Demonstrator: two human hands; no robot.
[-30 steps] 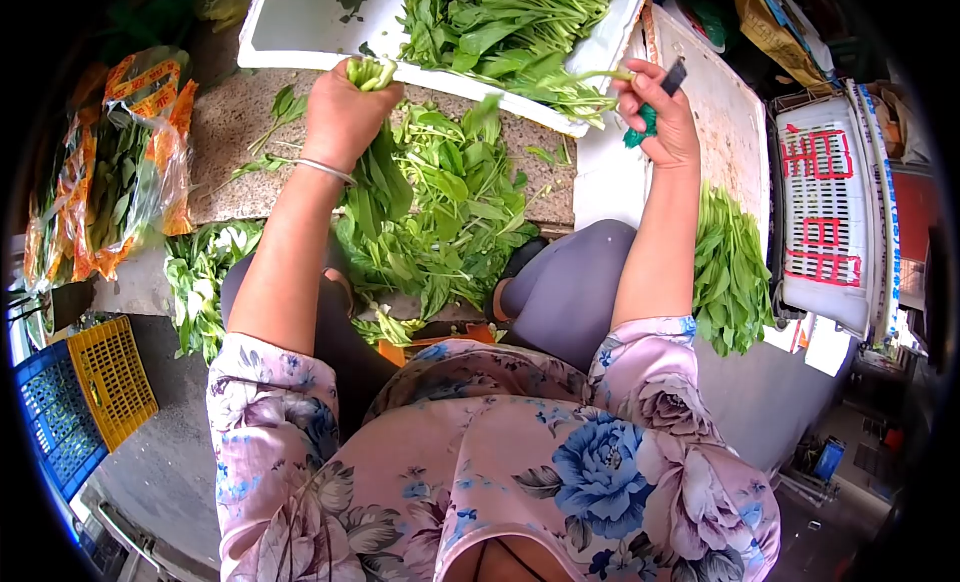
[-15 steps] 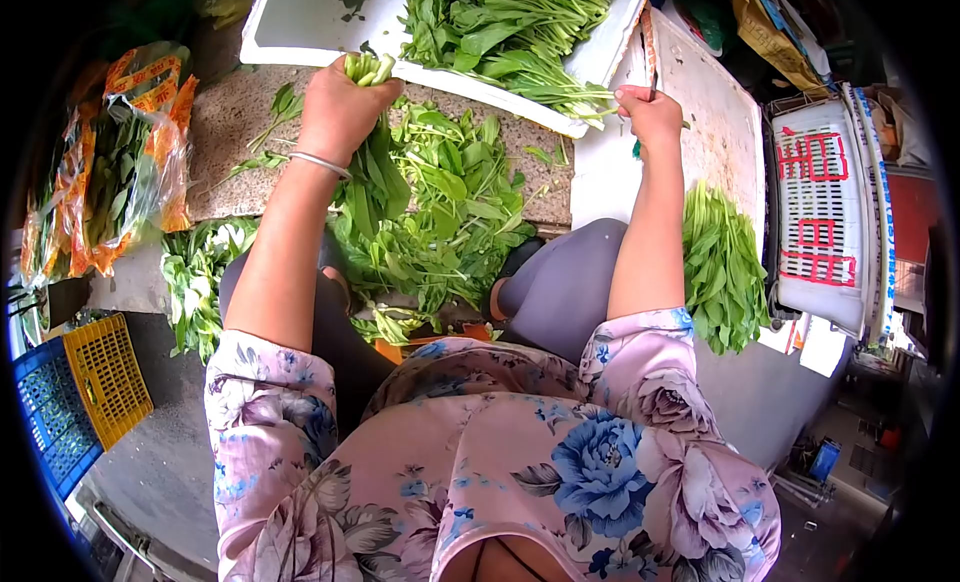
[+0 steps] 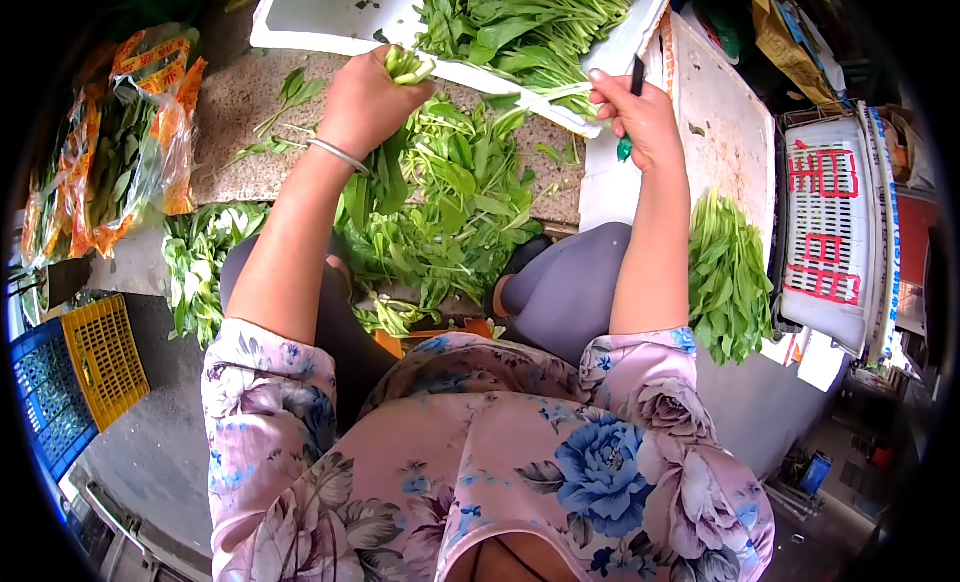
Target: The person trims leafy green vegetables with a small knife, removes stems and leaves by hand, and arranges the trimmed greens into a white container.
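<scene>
My left hand [image 3: 367, 102] is closed round a bunch of leafy greens [image 3: 408, 66], cut stems up and leaves hanging below. My right hand [image 3: 640, 115], fingers curled, holds a small knife [image 3: 637, 77] with a dark blade upward and a green handle below the palm. Its fingertips are at the stem ends of greens [image 3: 530, 32] lying in the white foam box [image 3: 330, 44]; whether they pinch a stem is hard to tell. Between my legs lies a pile of loose leaves [image 3: 455, 202].
Bagged greens [image 3: 120, 142] stand at the left, above blue [image 3: 50, 392] and yellow [image 3: 104, 357] crates. More greens lie beside my left leg [image 3: 205, 262] and at the right [image 3: 728, 277]. A white foam lid [image 3: 720, 112] and a white crate [image 3: 825, 222] are on the right.
My right hand has opened out somewhat and turned, so the knife blade shows upright again. The view has shifted slightly. My left hand still grips its bunch.
</scene>
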